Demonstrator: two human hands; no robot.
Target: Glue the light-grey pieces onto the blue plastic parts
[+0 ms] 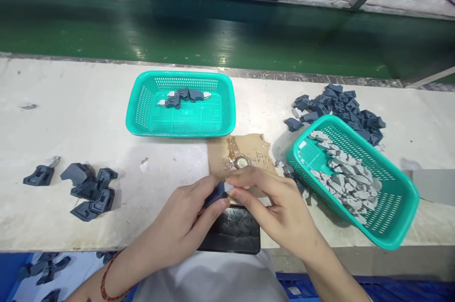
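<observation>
Between finger and thumb of my left hand [194, 214] is a dark blue-grey plastic piece [215, 194], partly covered by the fingers. My right hand [272, 202] pinches a small light-grey plastic piece [229, 188] against its right end; whether the two are joined I cannot tell. Below both hands lies a black tray [236, 231], partly hidden. Just beyond the fingertips, a small round metal cap [241, 162] rests on a wet piece of brown cardboard [256, 148].
A green basket [181, 130] at the back holds a few joined pieces. At right, another green basket [398, 197] contains many light-grey pieces, beside a heap of dark pieces [341, 107]. More dark pieces [90, 188] lie at left. A green conveyor belt [177, 32] runs behind.
</observation>
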